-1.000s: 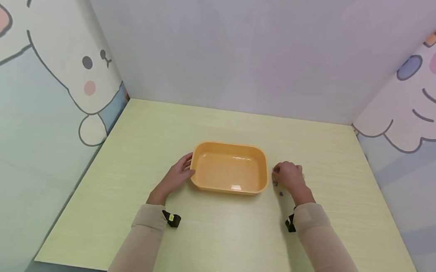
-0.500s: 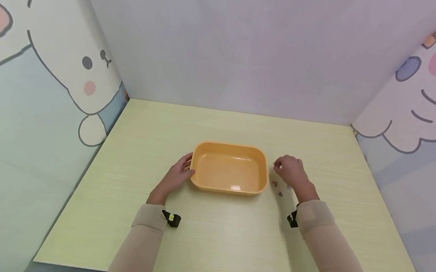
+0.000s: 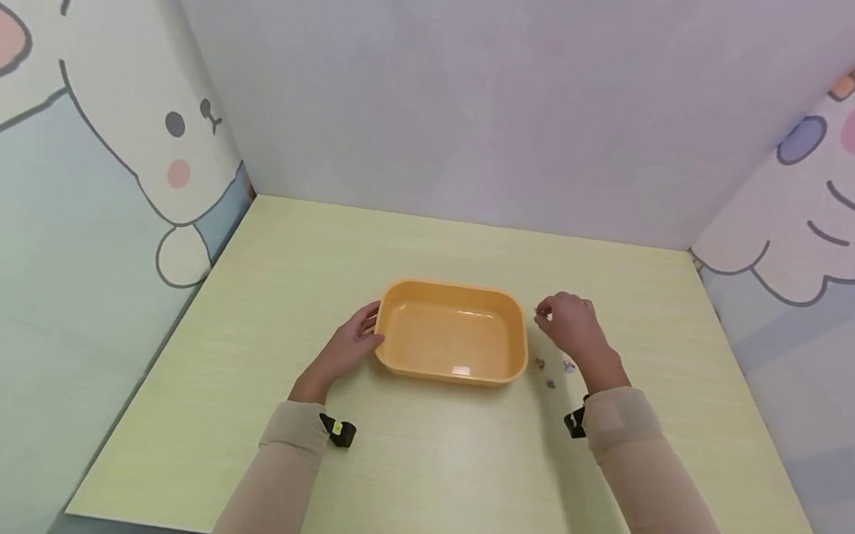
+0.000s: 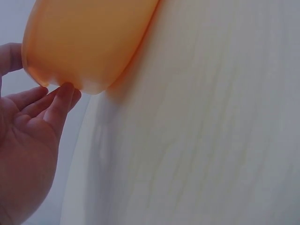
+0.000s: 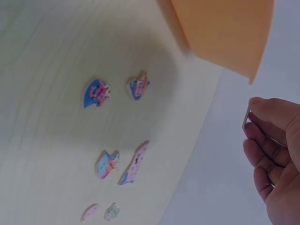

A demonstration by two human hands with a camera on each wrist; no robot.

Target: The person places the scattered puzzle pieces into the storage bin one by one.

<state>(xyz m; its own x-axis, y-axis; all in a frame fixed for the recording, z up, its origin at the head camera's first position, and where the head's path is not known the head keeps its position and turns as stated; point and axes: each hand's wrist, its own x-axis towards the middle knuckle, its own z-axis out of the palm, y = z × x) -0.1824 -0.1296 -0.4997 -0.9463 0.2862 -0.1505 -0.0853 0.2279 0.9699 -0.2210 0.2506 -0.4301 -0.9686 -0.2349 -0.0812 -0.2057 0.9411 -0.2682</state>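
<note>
At the left end of an orange tray, my left hand rests its fingertips and thumb against the outside of the wall; the left wrist view shows these fingertips touching the tray. Beyond the tray's right end, my right hand is raised. Between its thumb and forefinger it pinches a small thin piece, seen edge-on in the right wrist view, beside the tray's corner. Small flat coloured pieces lie on the table, among them a blue and red one and a long pink one.
The pale yellow table meets a plain wall at the back. Walls with cartoon drawings stand at the left and right. Small pieces lie right of the tray, near my right wrist.
My right hand has moved away from me, up over the table, with a small piece in its fingertips, uncovering another piece beneath. My left hand stays at the tray.
</note>
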